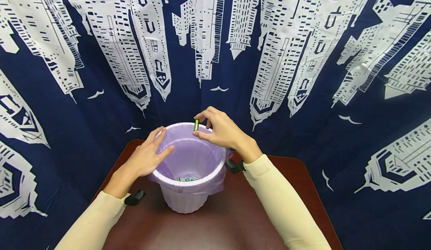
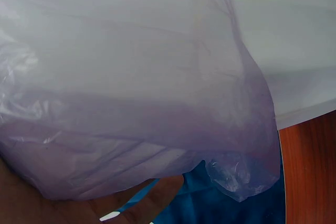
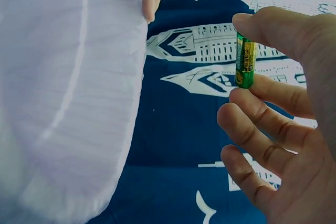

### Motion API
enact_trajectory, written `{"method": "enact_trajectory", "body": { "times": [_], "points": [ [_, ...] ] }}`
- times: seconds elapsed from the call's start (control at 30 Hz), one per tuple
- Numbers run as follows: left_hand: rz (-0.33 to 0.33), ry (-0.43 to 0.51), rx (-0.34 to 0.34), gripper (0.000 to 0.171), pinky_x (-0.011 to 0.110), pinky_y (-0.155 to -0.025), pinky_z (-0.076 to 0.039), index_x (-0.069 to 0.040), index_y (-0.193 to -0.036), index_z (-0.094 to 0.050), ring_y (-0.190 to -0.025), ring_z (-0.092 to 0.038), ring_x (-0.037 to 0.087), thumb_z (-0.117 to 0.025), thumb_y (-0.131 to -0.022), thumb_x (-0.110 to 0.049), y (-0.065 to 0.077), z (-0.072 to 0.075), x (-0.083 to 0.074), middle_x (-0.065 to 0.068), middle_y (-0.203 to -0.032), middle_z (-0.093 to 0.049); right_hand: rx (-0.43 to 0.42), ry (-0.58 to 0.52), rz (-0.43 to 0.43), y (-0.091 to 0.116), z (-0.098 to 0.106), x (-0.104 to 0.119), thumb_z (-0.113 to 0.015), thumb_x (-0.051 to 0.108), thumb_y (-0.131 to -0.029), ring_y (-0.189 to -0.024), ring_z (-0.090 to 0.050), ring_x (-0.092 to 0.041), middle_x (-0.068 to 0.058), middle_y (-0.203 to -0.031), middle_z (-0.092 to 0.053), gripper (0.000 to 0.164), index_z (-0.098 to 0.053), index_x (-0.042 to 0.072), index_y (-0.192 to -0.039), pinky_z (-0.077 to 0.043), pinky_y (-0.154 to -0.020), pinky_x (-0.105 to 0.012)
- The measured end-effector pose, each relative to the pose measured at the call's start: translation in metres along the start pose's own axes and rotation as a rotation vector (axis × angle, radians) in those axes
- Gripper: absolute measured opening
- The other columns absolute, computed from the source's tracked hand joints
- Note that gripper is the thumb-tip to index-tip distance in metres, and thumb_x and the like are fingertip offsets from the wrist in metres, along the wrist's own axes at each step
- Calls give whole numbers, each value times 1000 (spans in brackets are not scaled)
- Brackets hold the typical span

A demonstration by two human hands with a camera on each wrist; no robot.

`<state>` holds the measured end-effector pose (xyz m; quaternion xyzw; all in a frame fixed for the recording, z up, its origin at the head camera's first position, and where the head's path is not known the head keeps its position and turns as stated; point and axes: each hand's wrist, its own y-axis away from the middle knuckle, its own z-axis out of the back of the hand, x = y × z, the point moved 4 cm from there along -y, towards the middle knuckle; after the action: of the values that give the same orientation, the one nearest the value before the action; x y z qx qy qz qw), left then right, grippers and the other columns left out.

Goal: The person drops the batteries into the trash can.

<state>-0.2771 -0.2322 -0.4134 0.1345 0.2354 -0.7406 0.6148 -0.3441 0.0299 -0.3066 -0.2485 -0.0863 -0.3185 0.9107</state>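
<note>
In the head view my right hand pinches a small green-and-yellow battery by its two ends, between thumb and fingertip, above the far rim of a bin. The right wrist view shows this battery upright, the other fingers spread loosely beside it. My left hand rests at the left side of the white bin, its fingers fairly straight along the rim and the thumb over the opening. A translucent lilac liner lines the bin and folds over its rim. Several small green batteries lie at the bottom inside.
The bin stands on a reddish-brown table. Behind and around the table hangs a navy curtain printed with white upside-down skyscrapers. Loose liner plastic hangs down outside the bin near my left hand. Both wrists wear black straps.
</note>
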Motion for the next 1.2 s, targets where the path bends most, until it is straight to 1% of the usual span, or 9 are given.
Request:
{"method": "enact_trajectory", "body": {
  "times": [0.13, 0.27, 0.37, 0.43, 0.67, 0.97, 1.07, 1.2],
  "points": [
    [-5, 1, 0, 91, 80, -129, -45, -5, -185, -25, -158, -55, 64, -53, -119, -61, 1, 1, 0, 19, -194, -21, 25, 3, -1, -14, -2, 8, -91, 37, -102, -103, -73, -20, -6, -128, -76, 50, -80, 12, -143, -63, -92, -36],
    [-11, -8, -1, 91, 81, -128, -45, -5, -185, -26, -157, -56, 64, -52, -119, -61, 2, 2, 0, 20, -194, -22, 67, -6, 1, -27, -7, 14, -91, 36, -102, -104, -74, -22, -10, -130, -77, 50, -79, 10, -144, -64, -93, -37],
    [-13, -12, 0, 90, 83, -127, -44, -5, -185, -26, -158, -55, 64, -52, -119, -61, 2, 2, 1, 20, -194, -21, 99, 1, -5, -33, -13, 17, -89, 37, -104, -105, -74, -22, -11, -131, -77, 50, -79, 9, -144, -63, -95, -37],
    [-15, -12, 1, 90, 84, -128, -43, -4, -185, -26, -158, -54, 64, -52, -119, -61, 1, 2, 0, 20, -194, -21, 110, 13, -11, -36, -16, 17, -89, 37, -104, -105, -75, -21, -9, -130, -78, 49, -79, 9, -143, -63, -96, -37],
    [-21, -16, 3, 90, 81, -127, -46, -3, -184, -26, -155, -57, 65, -52, -119, -60, 0, 1, -2, 21, -193, -21, 132, 38, -37, -40, -24, 14, -90, 39, -103, -102, -74, -19, -5, -129, -78, 49, -80, 11, -141, -63, -95, -37],
    [-26, -34, -7, 89, 81, -128, -45, -1, -183, -27, -156, -57, 63, -52, -120, -58, 0, 1, -1, 22, -193, -22, 157, 52, -53, -44, -27, 16, -90, 41, -103, -103, -75, -20, -4, -129, -77, 50, -80, 12, -142, -63, -98, -38],
    [-26, -34, -6, 89, 81, -128, -44, 0, -183, -27, -158, -56, 62, -52, -120, -58, 0, 0, -1, 22, -193, -22, 193, 58, -78, -43, -28, 17, -91, 43, -102, -106, -75, -20, -6, -133, -77, 55, -78, 12, -146, -64, -100, -41],
    [-30, -33, -8, 88, 80, -129, -44, 0, -183, -28, -159, -55, 61, -52, -120, -57, 0, 0, -1, 22, -193, -22, 255, 60, -101, -38, -30, 15, -94, 44, -100, -115, -76, -25, -10, -142, -76, 65, -74, 12, -153, -65, -105, -45]
  ]
}}
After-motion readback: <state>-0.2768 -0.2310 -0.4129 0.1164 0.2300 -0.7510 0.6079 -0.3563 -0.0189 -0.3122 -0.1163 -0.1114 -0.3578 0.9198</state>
